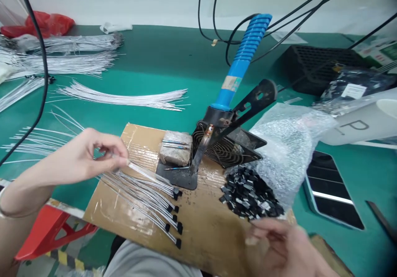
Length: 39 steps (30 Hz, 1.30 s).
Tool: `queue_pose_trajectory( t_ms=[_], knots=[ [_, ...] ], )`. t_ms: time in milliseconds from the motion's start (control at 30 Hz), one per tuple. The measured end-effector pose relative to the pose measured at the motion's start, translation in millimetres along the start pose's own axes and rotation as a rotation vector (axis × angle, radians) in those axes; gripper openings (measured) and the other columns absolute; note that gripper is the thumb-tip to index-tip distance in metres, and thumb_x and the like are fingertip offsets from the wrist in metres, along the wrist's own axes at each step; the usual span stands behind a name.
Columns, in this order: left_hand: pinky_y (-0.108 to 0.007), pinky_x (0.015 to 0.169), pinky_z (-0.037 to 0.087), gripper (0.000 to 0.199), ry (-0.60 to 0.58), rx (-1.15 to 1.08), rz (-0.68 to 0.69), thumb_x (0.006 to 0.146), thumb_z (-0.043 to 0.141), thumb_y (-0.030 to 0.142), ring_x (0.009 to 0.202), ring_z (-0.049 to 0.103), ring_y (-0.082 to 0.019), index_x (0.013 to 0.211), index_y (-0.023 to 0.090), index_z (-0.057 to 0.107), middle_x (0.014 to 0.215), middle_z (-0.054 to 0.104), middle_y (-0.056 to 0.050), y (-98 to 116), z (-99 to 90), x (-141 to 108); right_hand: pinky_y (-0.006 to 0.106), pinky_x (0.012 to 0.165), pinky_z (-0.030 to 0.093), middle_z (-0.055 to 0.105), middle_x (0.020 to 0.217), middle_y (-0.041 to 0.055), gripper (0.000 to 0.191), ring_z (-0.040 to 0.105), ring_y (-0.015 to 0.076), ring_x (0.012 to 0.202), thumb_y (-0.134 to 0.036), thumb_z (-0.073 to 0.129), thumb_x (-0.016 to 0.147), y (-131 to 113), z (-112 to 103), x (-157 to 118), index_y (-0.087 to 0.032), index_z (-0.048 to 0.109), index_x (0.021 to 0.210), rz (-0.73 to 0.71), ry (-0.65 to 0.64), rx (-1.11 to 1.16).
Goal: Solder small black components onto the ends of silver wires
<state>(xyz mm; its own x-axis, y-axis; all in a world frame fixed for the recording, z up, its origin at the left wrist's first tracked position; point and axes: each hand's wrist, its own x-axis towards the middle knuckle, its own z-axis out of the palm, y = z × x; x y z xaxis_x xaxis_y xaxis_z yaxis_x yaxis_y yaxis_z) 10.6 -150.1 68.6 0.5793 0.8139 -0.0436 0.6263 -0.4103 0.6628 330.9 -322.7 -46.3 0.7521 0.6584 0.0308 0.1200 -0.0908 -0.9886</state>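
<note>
My left hand (107,155) is closed in a pinch on a thin white wire, over the left part of a cardboard sheet (214,231). Beneath and beside it lies a row of white wires (139,190), with small black connectors (178,227) at their right ends. Low on the right, my right hand (276,244) is smeared by motion beside a heap of small black connector pieces (251,192). Whether its fingers hold anything does not show. Behind the wires, a blue-handled soldering iron (243,62) rests in a stand, next to a greyish block (176,148).
A bundle of white wires (130,98) lies on the green table (155,53), with more bundles at the far left. Bubble wrap (282,144), a phone (333,188) and a black box (316,66) are on the right. Black cables hang overhead.
</note>
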Motion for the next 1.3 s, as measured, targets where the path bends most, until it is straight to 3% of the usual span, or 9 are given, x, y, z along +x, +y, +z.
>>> queue_pose_trajectory(
  t_ms=[100,200,300,433,633,733,933,1100,1300],
  knots=[
    [-0.022,0.052,0.039,0.013,-0.234,-0.309,-0.085,0.086,0.070,0.027,0.055,0.052,-0.012,0.075,0.021,0.072,0.062,0.064,-0.002,1,24.6,-6,0.030,0.057,0.037,0.060,0.067,0.0043,0.042,0.053,0.0142,0.058,-0.045,0.060,0.098,-26,22,-24,-0.016,0.070,0.070,-0.021,-0.203,0.030],
    [-0.021,0.054,0.041,0.014,-0.253,-0.406,-0.104,0.088,0.069,0.027,0.057,0.052,-0.011,0.076,0.019,0.070,0.065,0.064,-0.002,-1,49.8,-7,0.028,0.052,0.030,0.056,0.066,0.0020,0.043,0.047,0.0115,0.055,-0.048,0.055,0.099,-39,38,-37,-0.018,0.072,0.073,0.007,-0.497,0.049],
    [-0.020,0.055,0.040,0.020,-0.218,-0.441,-0.091,0.093,0.065,0.030,0.058,0.051,-0.010,0.077,0.018,0.068,0.065,0.062,-0.001,-1,64.2,-9,0.025,0.052,0.032,0.056,0.067,0.0013,0.034,0.047,0.0116,0.059,-0.044,0.060,0.093,-41,48,-41,-0.018,0.070,0.073,0.067,-0.656,0.053],
    [-0.021,0.056,0.040,0.021,-0.218,-0.471,-0.084,0.096,0.063,0.030,0.060,0.051,-0.011,0.079,0.019,0.068,0.067,0.062,-0.002,0,67.8,-12,0.022,0.055,0.037,0.057,0.067,0.0002,0.026,0.050,0.0102,0.060,-0.031,0.068,0.089,-35,55,-41,-0.017,0.064,0.067,0.044,-0.641,0.059],
    [-0.023,0.064,0.044,0.021,-0.210,-0.445,-0.024,0.095,0.064,0.030,0.080,0.060,-0.014,0.080,0.018,0.069,0.097,0.067,-0.007,-3,65.8,-9,0.021,0.049,0.032,0.053,0.064,-0.0017,0.030,0.043,0.0073,0.054,-0.030,0.068,0.094,-21,51,-35,-0.016,0.061,0.068,-0.039,-0.673,0.082],
    [-0.023,0.066,0.044,0.024,-0.243,-0.399,-0.036,0.098,0.061,0.034,0.080,0.061,-0.014,0.081,0.018,0.068,0.093,0.069,-0.005,-1,66.4,-10,0.021,0.053,0.035,0.052,0.066,-0.0016,0.026,0.046,0.0083,0.059,-0.026,0.064,0.096,-20,48,-32,-0.017,0.060,0.072,-0.118,-0.725,0.095],
    [-0.024,0.066,0.044,0.025,-0.207,-0.201,-0.049,0.099,0.060,0.039,0.085,0.065,-0.015,0.119,0.029,0.069,0.104,0.072,-0.001,27,90.0,-21,0.019,0.055,0.035,0.052,0.069,-0.0024,0.022,0.048,0.0080,0.062,-0.018,0.063,0.096,-25,52,-30,-0.018,0.059,0.074,-0.235,-0.747,0.076],
    [-0.025,0.063,0.039,0.024,-0.173,-0.322,-0.059,0.103,0.051,0.031,0.069,0.054,-0.012,0.092,0.020,0.069,0.079,0.065,0.001,48,118.9,-16,0.021,0.055,0.034,0.053,0.066,-0.0023,0.026,0.047,0.0085,0.061,-0.025,0.068,0.094,-29,54,-36,-0.018,0.062,0.070,-0.122,-0.587,0.055],
    [-0.023,0.059,0.036,0.026,-0.123,-0.520,-0.135,0.098,0.055,0.030,0.066,0.047,-0.011,0.083,0.016,0.069,0.073,0.061,-0.001,49,126.4,-8,0.021,0.052,0.033,0.056,0.064,-0.0020,0.023,0.048,0.0084,0.057,-0.025,0.072,0.091,-20,53,-36,-0.018,0.066,0.069,-0.088,-0.547,0.096]
  ],
)
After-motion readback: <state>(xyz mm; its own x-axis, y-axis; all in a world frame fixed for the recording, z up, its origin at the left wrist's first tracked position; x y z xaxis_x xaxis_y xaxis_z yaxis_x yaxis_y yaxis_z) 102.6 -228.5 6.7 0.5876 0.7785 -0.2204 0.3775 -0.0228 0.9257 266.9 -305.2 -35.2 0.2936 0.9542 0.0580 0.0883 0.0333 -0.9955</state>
